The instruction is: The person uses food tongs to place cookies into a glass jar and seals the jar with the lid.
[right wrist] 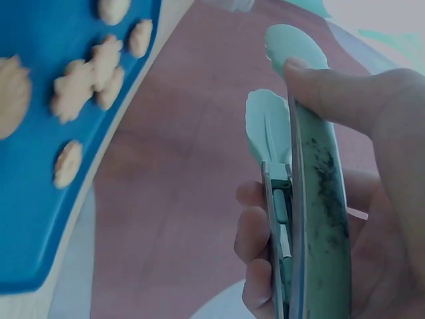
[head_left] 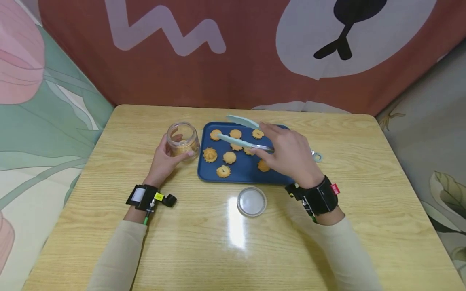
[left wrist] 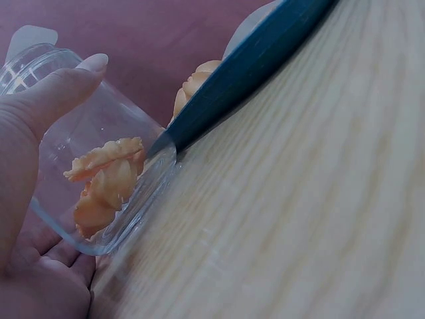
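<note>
My left hand (head_left: pixel 165 159) grips a clear jar (head_left: pixel 183 141) standing on the table just left of the blue tray. A few cookies (left wrist: pixel 109 186) lie at the bottom of the jar, and its mouth is uncovered. My right hand (head_left: pixel 289 153) holds a pair of tongs (right wrist: pixel 319 199) with light teal tips above the tray. The tong tips stand apart with nothing between them. Several golden cookies (head_left: pixel 229 157) are spread over the blue tray (head_left: pixel 240 176), some hidden beneath the right hand and the tongs.
A round lid (head_left: pixel 252 201) lies on the wooden table (head_left: pixel 204 242) in front of the tray. Behind the table's far edge hangs a reddish-brown patterned cloth (head_left: pixel 236 81).
</note>
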A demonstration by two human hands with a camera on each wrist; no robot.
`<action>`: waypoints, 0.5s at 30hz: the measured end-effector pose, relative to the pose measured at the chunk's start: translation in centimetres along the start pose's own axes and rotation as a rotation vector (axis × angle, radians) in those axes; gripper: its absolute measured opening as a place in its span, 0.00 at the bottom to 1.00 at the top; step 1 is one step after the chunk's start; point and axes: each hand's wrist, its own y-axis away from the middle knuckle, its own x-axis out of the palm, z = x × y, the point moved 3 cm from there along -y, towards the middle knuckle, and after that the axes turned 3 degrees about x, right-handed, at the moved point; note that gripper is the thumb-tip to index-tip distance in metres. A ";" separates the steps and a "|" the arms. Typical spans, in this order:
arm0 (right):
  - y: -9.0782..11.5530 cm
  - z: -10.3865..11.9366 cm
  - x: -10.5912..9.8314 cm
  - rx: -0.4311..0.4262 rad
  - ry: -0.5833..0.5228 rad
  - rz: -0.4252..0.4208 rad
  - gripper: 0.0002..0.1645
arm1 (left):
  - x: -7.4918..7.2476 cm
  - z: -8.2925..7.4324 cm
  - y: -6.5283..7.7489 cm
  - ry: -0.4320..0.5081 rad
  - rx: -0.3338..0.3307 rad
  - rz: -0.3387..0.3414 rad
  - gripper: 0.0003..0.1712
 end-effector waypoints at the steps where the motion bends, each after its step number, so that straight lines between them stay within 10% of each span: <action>1: 0.4 -0.3 0.0 0.004 0.005 0.000 0.44 | 0.0 0.0 0.0 -0.002 0.001 0.001 0.56; 15: 4.7 -3.4 0.8 0.051 0.034 0.034 0.44 | -0.1 0.1 0.1 0.012 0.005 0.004 0.57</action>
